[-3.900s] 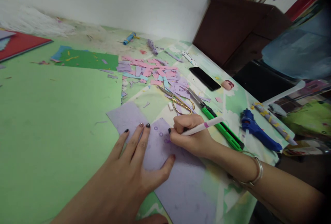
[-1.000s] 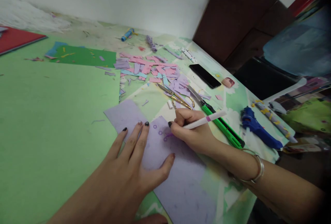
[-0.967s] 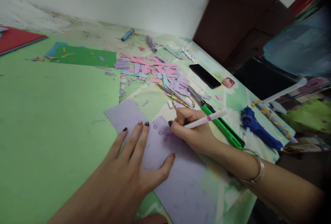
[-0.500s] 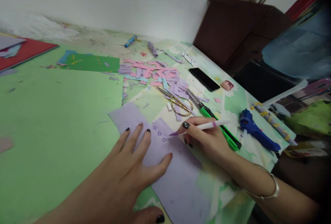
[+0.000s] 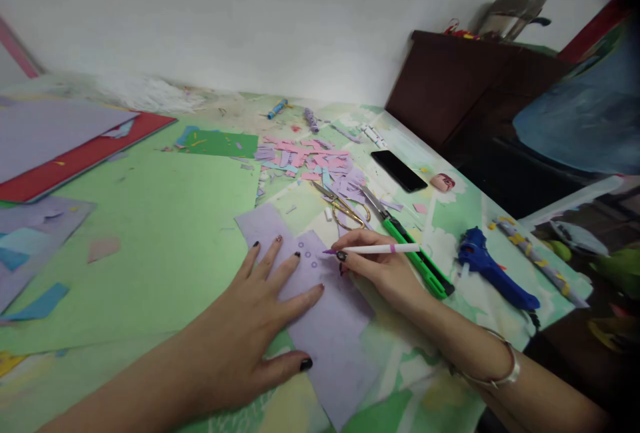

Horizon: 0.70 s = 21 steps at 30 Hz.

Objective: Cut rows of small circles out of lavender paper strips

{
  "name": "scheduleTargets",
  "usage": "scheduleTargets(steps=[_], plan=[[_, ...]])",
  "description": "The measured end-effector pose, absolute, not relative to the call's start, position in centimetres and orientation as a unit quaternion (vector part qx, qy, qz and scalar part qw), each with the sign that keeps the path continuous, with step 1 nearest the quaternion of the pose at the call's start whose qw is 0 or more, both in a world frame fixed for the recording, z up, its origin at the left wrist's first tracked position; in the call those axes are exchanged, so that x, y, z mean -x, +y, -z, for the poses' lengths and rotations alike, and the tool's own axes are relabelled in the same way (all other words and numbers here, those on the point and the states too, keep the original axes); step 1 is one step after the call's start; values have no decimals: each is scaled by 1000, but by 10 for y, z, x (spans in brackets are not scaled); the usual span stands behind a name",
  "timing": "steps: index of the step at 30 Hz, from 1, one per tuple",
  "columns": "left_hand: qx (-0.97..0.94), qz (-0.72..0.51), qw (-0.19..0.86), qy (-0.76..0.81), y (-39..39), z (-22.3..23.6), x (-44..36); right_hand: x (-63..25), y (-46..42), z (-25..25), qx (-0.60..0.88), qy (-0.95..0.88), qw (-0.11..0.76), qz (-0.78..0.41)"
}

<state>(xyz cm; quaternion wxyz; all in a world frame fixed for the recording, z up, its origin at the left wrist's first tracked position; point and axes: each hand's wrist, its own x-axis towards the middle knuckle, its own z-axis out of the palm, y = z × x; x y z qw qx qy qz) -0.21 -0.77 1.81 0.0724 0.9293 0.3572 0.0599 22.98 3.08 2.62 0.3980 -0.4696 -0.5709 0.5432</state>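
- One lilac sheet [image 5: 55, 133] lies across a red board [image 5: 145, 128] at the far left of the bench [image 5: 415, 380], and nearer me I see a purple sheet [image 5: 45, 226] with blue scraps on it.
- Next comes a wide light green sheet [image 5: 175, 220], a smaller dark green piece [image 5: 220, 144] just past its far edge.
- The left hand [image 5: 240, 326] is laid out flat, its fingers spread and released, some of them resting on the purple paper.
- That purple paper [image 5: 333, 340] sits between the two hands, its far left corner over the light green sheet; three little rings show on it.
- Farther back there's a heap of pink, purple and blue strips [image 5: 310, 160], with gold-handled scissors [image 5: 345, 206] at its near side.
- The right hand [image 5: 387, 276] has its fingers closed round a white marker [image 5: 380, 248], purple tip toward the rings; I can't tell whether it touches the paper.
- Beside that hand lies a green cutter [image 5: 423, 260], with a black phone [image 5: 399, 171] farther back.
- Rightmost on the bench are a blue glue gun [image 5: 495, 270] and a yellow-flecked purple roll [image 5: 540, 260].
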Motion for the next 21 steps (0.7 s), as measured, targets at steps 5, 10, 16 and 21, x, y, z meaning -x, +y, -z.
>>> scheduleTargets(steps=[5,10,16,21], plan=[[-920,-68,77,378,-9,-17,-2,-229,30,-23,448,-572,414,-548],[-909,-81,75,403,-17,-17,-5,-226,30,-21,446,-579,414,-542],[-877,-56,77,471,-34,-18,-24,-225,29,-21,422,-615,425,-513],[-835,-65,66,543,-47,-14,-43,-222,31,-18,398,-672,430,-453]])
